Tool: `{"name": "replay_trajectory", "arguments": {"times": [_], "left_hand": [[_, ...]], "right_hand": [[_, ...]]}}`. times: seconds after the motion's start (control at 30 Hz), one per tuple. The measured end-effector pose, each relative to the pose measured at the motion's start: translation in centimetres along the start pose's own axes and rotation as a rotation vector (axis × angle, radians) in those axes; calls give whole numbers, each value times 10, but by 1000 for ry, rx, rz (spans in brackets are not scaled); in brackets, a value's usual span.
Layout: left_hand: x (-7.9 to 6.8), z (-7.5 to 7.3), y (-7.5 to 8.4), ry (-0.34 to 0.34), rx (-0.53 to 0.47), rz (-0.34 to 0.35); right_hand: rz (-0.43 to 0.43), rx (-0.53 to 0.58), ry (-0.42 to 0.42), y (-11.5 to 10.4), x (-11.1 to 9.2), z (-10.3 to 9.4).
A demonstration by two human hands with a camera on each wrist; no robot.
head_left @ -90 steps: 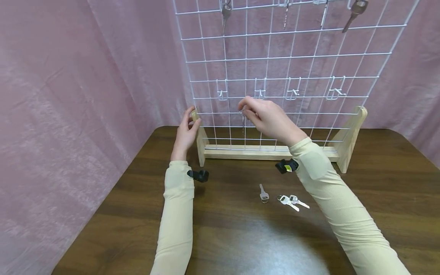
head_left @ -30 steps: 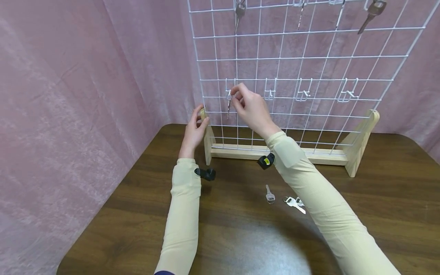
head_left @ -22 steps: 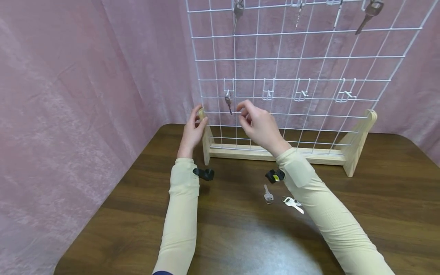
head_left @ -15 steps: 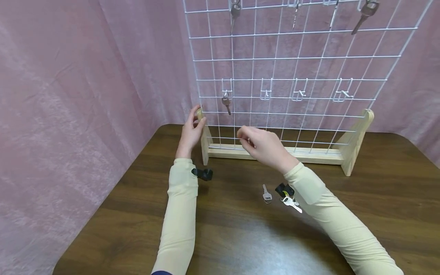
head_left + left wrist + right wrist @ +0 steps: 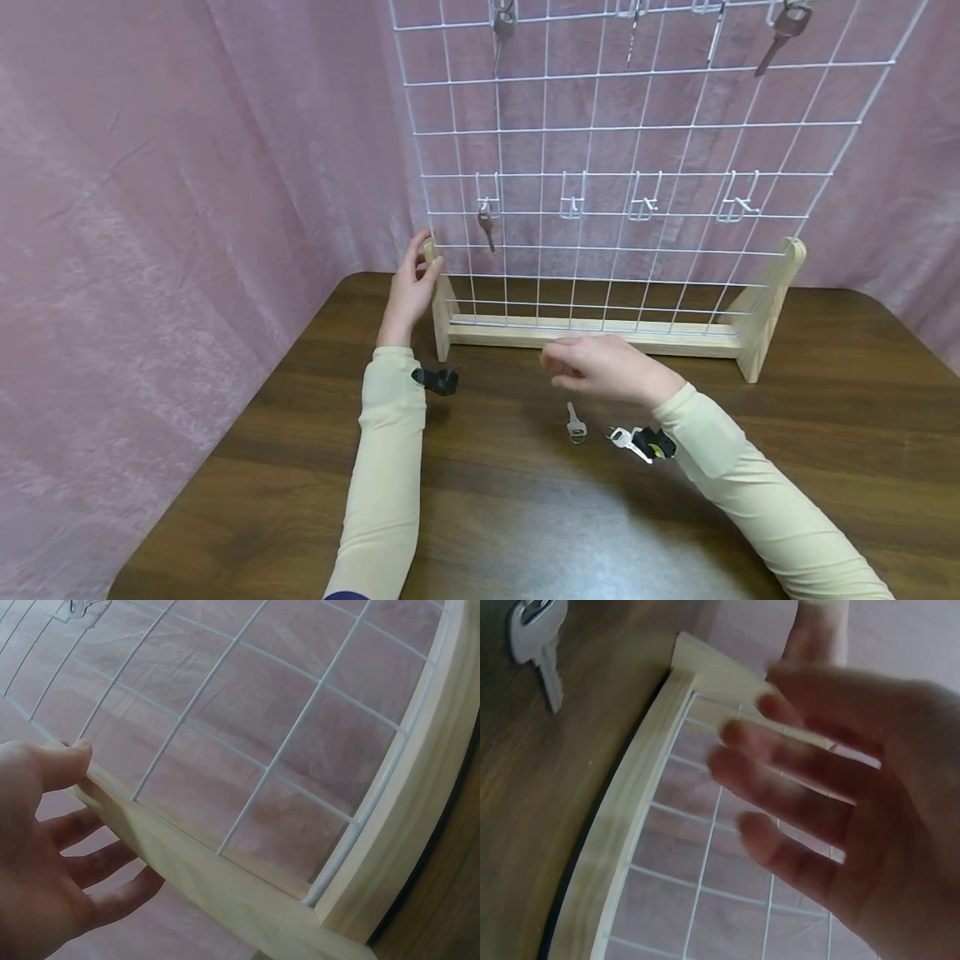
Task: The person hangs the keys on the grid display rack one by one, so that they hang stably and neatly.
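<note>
My left hand (image 5: 408, 292) grips the top of the left wooden upright (image 5: 202, 892) of the stand, thumb on one side and fingers on the other. My right hand (image 5: 600, 367) hovers above the table, holding nothing, its fingers loosely bent in the right wrist view. Just below it lies a single silver key (image 5: 576, 427) with a ring. To the right of that are more ringed keys (image 5: 621, 437), partly covered by the right wrist camera. Another key (image 5: 486, 223) hangs from the leftmost lower hook of the white wire grid (image 5: 600, 129).
Three lower hooks (image 5: 572, 206) to the right carry no key. Several keys (image 5: 783, 35) hang along the upper row, cut by the frame's top. The grid stands in a wooden base (image 5: 517, 335) on the brown table (image 5: 480, 517), before a pink curtain (image 5: 150, 208).
My right hand brought a key to the leftmost lower hook and let it go there. Then it came down and right towards the keys on the table. My left hand stays on the upright.
</note>
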State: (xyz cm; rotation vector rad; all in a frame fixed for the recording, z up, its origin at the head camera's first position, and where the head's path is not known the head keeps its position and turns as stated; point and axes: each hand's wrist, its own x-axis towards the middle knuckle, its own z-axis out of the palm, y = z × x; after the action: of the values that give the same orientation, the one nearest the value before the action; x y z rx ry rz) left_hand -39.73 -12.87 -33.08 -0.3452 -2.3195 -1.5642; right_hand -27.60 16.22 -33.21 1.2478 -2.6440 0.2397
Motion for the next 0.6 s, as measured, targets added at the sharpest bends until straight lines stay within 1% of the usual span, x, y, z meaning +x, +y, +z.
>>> {"name": "replay_trajectory", "arguments": {"times": [0.17, 0.33, 0.47, 0.6], "left_hand": [[1, -1, 0, 4, 6, 2], [1, -1, 1, 8, 1, 8], [1, -1, 1, -1, 1, 8], [0, 0, 0, -4, 4, 10]], "right_hand": [[10, 76, -219, 7, -2, 5], [5, 171, -390, 9, -4, 13], [-23, 219, -460, 10, -5, 20], [-50, 215, -494, 10, -4, 25]]}}
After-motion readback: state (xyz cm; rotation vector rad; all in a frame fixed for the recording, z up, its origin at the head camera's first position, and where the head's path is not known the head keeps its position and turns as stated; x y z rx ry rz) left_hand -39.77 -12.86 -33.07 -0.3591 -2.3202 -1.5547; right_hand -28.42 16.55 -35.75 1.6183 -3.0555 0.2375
